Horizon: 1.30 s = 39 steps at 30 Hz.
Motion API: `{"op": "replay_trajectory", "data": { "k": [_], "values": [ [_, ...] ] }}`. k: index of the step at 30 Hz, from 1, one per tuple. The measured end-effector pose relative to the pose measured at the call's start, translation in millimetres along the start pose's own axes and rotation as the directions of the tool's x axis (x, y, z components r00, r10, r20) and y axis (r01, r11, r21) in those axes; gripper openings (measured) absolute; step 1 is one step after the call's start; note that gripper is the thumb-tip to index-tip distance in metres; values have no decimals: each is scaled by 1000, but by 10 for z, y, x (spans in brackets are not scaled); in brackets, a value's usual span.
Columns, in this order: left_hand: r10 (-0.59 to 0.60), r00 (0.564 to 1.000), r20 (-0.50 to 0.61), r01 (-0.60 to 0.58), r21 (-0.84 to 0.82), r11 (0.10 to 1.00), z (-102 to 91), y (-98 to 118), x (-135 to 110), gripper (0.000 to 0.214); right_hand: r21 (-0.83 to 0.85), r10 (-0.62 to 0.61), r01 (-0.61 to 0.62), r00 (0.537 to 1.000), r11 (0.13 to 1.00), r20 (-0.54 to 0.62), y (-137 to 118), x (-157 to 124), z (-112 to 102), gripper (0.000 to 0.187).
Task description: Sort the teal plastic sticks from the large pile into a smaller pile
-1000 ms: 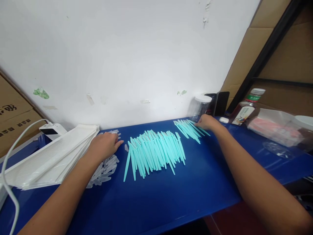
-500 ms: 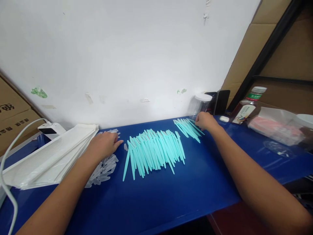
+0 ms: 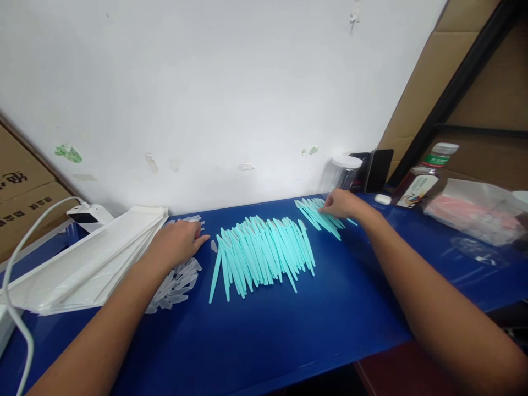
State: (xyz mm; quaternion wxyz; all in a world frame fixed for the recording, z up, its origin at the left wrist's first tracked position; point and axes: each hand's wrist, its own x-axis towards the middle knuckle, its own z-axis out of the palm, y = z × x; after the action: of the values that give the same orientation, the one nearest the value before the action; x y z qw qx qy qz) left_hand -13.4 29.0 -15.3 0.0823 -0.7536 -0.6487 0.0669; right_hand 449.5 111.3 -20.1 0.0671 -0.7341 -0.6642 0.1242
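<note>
My left hand [image 3: 180,240] rests over a heap of small clear plastic caps [image 3: 177,284] on the left. Its fingers are curled, with the thumb close to them, and what they hold is hidden. At the back right, my right hand [image 3: 340,204] is closed in a pinch over a small fanned pile of slim turquoise eyebrow razors [image 3: 319,215]. Whatever lies between those fingertips cannot be made out. A larger row of turquoise eyebrow razors [image 3: 259,253] lies between both hands, handles pointing toward me. One loose clear cap [image 3: 214,246] sits beside this row.
White padded sleeves [image 3: 91,264] are stacked at left, near a white device [image 3: 89,216] with a cable. Behind my right hand stand a clear jar [image 3: 345,171] and dark phones [image 3: 379,170]. A bottle [image 3: 423,179] and a bag of pink items [image 3: 474,212] are at right.
My right hand has shifted left over the small pile, and a razor tip now shows to its right. My left hand stays over the caps. The view has shifted slightly.
</note>
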Motion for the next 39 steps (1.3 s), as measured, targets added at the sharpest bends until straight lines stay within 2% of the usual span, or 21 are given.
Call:
{"op": "replay_trajectory", "data": {
  "k": [3, 10, 17, 23, 32, 39],
  "values": [
    [3, 1000, 1, -3, 1, 1000, -2, 4, -2, 43, -9, 0, 1, 999, 1000, 32, -43, -41, -15, 17],
    [-1, 1000, 10, 1, -11, 1000, -25, 16, -11, 43, -43, 29, -25, 995, 999, 96, -108, -70, -7, 22],
    [-1, 1000, 9, 1, 0, 1000, -27, 21, -13, 42, -60, 51, -52, 999, 997, -12, -128, -39, 17, 24],
    [4, 1000, -4, -4, -12, 1000, -24, 20, -20, 42, -33, 33, -39, 985, 999, -171, -32, -4, 35, 14],
    [14, 1000, -11, -14, -25, 1000, -7, 5, -17, 41, 5, -64, 66, 982, 998, -176, -4, 44, 82, 18],
    [6, 1000, 6, -6, -25, 1000, -16, 16, -19, 40, -18, -69, 67, 985, 998, -161, 47, 83, 91, 12]
  ]
}}
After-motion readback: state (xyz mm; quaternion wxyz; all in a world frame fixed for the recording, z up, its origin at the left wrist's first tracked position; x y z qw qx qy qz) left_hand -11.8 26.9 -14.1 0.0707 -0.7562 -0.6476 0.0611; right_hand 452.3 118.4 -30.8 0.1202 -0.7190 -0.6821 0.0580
